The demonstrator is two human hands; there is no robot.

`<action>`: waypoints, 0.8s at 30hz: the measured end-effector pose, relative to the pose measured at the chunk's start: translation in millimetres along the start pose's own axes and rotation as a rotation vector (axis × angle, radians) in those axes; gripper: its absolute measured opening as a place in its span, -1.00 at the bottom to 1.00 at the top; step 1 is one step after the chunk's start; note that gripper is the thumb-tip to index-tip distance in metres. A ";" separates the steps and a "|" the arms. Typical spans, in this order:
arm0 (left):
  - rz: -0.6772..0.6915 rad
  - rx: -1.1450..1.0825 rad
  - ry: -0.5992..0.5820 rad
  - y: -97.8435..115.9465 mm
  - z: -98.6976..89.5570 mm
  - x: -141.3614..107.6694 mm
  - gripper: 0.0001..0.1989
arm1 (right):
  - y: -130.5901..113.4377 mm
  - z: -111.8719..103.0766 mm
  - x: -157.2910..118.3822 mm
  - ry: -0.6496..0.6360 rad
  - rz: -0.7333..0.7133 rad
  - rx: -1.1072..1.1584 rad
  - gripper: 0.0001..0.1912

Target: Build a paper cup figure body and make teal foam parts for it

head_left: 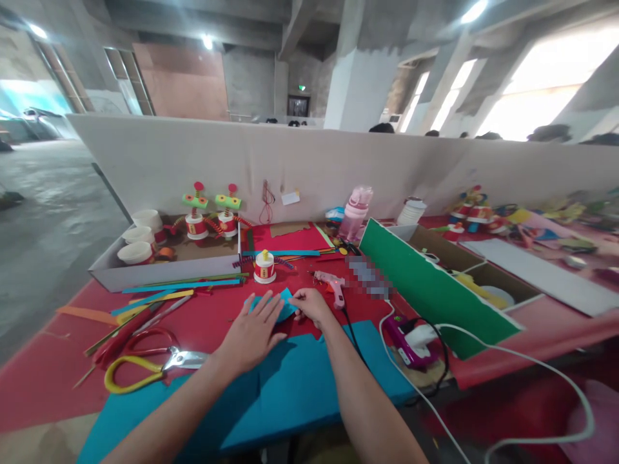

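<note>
Just left of the pink plastic glue gun, a thin blue piece lies beneath the left hand, fingers flat and extended, grasping nothing. The right hand bunches its fingers at the edge (whether pinching it, I cannot tell). Behind-left of the gun stands a spiral-armed cup figure; farther left, metal-bladed scissors; rightward, a green-walled box.

A pink bottle stands at two o'clock, a white bottle (it looks shorter) at three. A bright light shines at eleven o'clock.
</note>
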State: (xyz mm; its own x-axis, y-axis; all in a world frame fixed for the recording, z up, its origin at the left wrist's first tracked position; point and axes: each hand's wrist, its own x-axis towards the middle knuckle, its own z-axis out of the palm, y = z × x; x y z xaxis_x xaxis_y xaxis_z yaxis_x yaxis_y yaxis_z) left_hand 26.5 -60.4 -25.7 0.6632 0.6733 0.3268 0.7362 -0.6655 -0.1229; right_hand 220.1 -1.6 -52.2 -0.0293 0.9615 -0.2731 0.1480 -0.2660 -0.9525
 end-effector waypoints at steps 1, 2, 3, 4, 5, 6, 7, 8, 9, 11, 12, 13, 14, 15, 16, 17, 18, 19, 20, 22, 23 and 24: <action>0.008 -0.004 -0.013 7.1 6.9 0.1 -0.40 | -0.4 -0.3 -0.7 0.009 -0.004 -0.022 -0.84; 0.000 -0.010 -0.025 12.3 12.8 -0.3 -0.37 | -0.8 -0.8 -1.4 0.018 -0.010 -0.043 -0.85; -0.013 -0.020 -0.036 15.9 17.6 -1.2 -0.35 | -1.1 -1.5 -1.9 0.026 -0.018 -0.066 -0.86; -0.027 -0.031 -0.047 18.2 21.0 -2.4 -0.33 | -1.3 -2.4 -2.3 0.033 -0.028 -0.090 -0.87; -0.042 -0.044 -0.057 19.8 23.2 -3.8 -0.31 | -1.2 -3.3 -2.4 0.042 -0.039 -0.115 -0.87; -0.052 -0.057 -0.066 20.8 24.4 -5.1 -0.30 | -0.9 -4.3 -2.4 0.052 -0.052 -0.140 -0.87; -0.057 -0.070 -0.075 21.6 24.6 -6.4 -0.30 | -0.5 -5.2 -2.3 0.064 -0.065 -0.164 -0.86; -0.063 -0.081 -0.082 22.3 24.2 -7.4 -0.29 | 0.1 -5.9 -2.1 0.076 -0.078 -0.185 -0.85; -0.069 -0.090 -0.089 22.8 23.3 -8.2 -0.28 | 0.7 -6.3 -1.9 0.088 -0.090 -0.202 -0.84; -0.078 -0.104 -0.102 23.5 20.9 -9.0 -0.28 | 1.8 -6.5 -1.9 0.109 -0.115 -0.228 -0.83; -0.080 -0.109 -0.106 23.7 19.7 -9.1 -0.28 | 2.1 -6.5 -2.1 0.116 -0.126 -0.236 -0.82; -0.080 -0.113 -0.109 23.7 18.5 -9.0 -0.28 | 2.3 -6.4 -2.3 0.121 -0.137 -0.242 -0.82; -0.078 -0.118 -0.110 23.6 17.5 -8.8 -0.29 | 2.3 -6.4 -2.6 0.122 -0.146 -0.244 -0.82; -0.073 -0.124 -0.110 23.4 16.7 -8.5 -0.29 | 2.2 -6.6 -2.8 0.120 -0.152 -0.243 -0.82; -0.068 -0.129 -0.109 23.2 16.1 -8.2 -0.29 | 2.1 -7.0 -3.0 0.115 -0.156 -0.239 -0.81; -0.064 -0.133 -0.107 23.0 15.8 -7.9 -0.29 | 1.9 -7.4 -3.1 0.109 -0.157 -0.234 -0.81; -0.063 -0.134 -0.108 22.8 15.8 -7.7 -0.29 | 1.8 -7.9 -3.1 0.102 -0.157 -0.227 -0.81; -0.062 -0.134 -0.109 22.7 16.1 -7.6 -0.29 | 1.7 -8.4 -3.0 0.096 -0.155 -0.220 -0.82; -0.063 -0.132 -0.110 22.7 16.5 -7.5 -0.29 | 1.7 -8.8 -2.9 0.090 -0.153 -0.214 -0.82; -0.064 -0.127 -0.112 22.8 17.7 -7.8 -0.30 | 1.9 -9.3 -2.4 0.083 -0.147 -0.206 -0.82; -0.064 -0.126 -0.113 23.0 18.2 -7.9 -0.30 | 2.0 -9.3 -2.1 0.080 -0.144 -0.203 -0.82; -0.063 -0.125 -0.114 23.1 18.6 -8.0 -0.30 | 2.0 -9.2 -2.0 0.079 -0.142 -0.202 -0.82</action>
State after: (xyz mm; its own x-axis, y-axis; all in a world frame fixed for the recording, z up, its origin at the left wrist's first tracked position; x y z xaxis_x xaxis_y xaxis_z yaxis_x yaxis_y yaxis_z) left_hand 40.7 -75.2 -48.5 0.6325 0.7423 0.2211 0.7590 -0.6509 0.0141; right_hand 229.5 -3.4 -52.3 0.0125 0.9927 -0.1200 0.3430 -0.1170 -0.9320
